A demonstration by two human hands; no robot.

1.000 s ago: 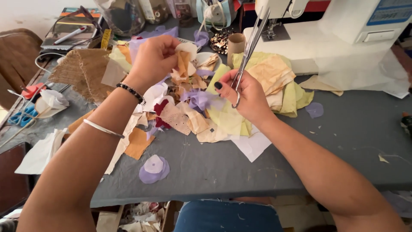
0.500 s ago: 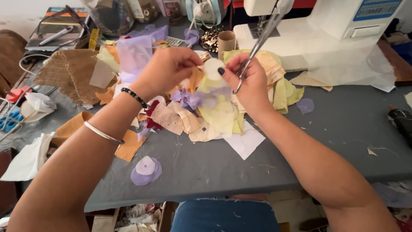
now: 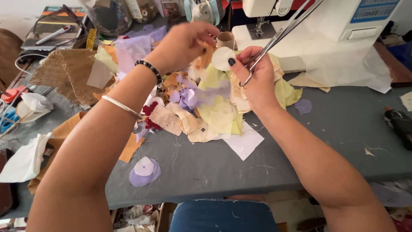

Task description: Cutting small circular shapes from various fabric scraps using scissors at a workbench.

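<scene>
Scissors point(image 3: 281, 34) in right hand point(image 3: 253, 79), fingers clenched through the loops, blades angled up toward 1 o'clock so the tips stay clear of the work. White fabric disc point(image 3: 223, 59) sits at 12 o'clock from the scrap pile, pinched between the right thumb and the left hand point(image 3: 184, 43), whose fingertips are grasping its edge; held raised above the grey table point(image 3: 326, 141), likely for a closer look or trimming. Scrap pile point(image 3: 201, 107) of yellow, lilac and tan pieces lies directly under both hands, within reach. Lilac-and-white stacked circles point(image 3: 144, 171) sit apart at 7 o'clock, seemingly set aside as done. Sewing machine point(image 3: 326, 25) at 1 o'clock. Versus half a second ago: hands closer together, disc now gripped from both sides, left hand shifted right toward the scissors.
</scene>
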